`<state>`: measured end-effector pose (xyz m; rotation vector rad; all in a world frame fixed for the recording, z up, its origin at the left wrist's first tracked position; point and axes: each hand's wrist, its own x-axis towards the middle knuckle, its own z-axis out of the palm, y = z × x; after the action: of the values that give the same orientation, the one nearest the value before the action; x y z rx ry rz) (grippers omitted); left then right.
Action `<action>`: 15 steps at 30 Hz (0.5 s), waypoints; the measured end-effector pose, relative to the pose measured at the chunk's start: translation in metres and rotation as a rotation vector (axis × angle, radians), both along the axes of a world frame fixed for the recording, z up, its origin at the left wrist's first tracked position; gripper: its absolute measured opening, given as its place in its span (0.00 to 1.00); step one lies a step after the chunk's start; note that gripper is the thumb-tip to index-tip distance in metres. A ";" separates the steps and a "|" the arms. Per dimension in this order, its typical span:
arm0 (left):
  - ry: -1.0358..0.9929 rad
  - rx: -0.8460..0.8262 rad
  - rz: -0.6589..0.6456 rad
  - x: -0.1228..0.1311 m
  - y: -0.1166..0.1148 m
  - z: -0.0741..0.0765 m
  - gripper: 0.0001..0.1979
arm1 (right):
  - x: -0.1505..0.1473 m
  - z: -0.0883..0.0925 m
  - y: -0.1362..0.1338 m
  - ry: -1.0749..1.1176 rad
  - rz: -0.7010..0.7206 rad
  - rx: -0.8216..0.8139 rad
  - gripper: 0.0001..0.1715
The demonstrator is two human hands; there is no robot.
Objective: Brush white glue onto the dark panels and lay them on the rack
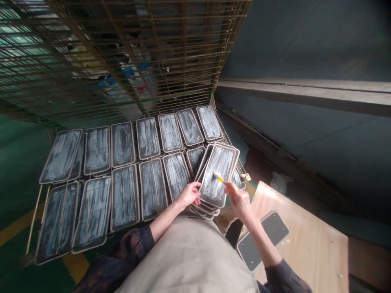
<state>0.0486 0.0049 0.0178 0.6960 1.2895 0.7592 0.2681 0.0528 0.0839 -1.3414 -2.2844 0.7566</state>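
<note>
A stack of dark rounded rectangular panels with pale rims sits right in front of me, its top panel (221,167) streaked with white. My left hand (190,194) grips the lower left edge of that panel, fingers closed around the rim. In my right hand (240,199) is a small brush with a yellow handle (220,179), and its pale bristles touch the panel's face. Left of the stack, two rows of similar white-smeared panels (148,138) lie on a wire rack (38,217).
More wire shelves (152,49) rise behind the panels. At the lower right, an uncoated dark panel (265,238) lies on a wooden board (320,244). A grey wall (320,44) with a ledge runs along the right. Yellow lines (76,266) mark the green floor.
</note>
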 end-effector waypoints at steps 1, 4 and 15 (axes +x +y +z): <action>-0.001 0.003 -0.004 0.000 0.000 0.000 0.18 | -0.002 0.001 -0.016 0.031 0.006 -0.053 0.15; -0.001 0.014 -0.024 0.000 0.000 0.000 0.18 | -0.006 0.003 -0.055 0.142 -0.064 -0.186 0.15; 0.013 0.001 -0.007 0.000 0.001 0.004 0.23 | 0.017 0.004 -0.092 0.545 -0.588 -0.490 0.21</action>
<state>0.0490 0.0060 0.0220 0.7064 1.2979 0.7506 0.2850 -0.0393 0.0881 -1.6365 -1.2342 1.3051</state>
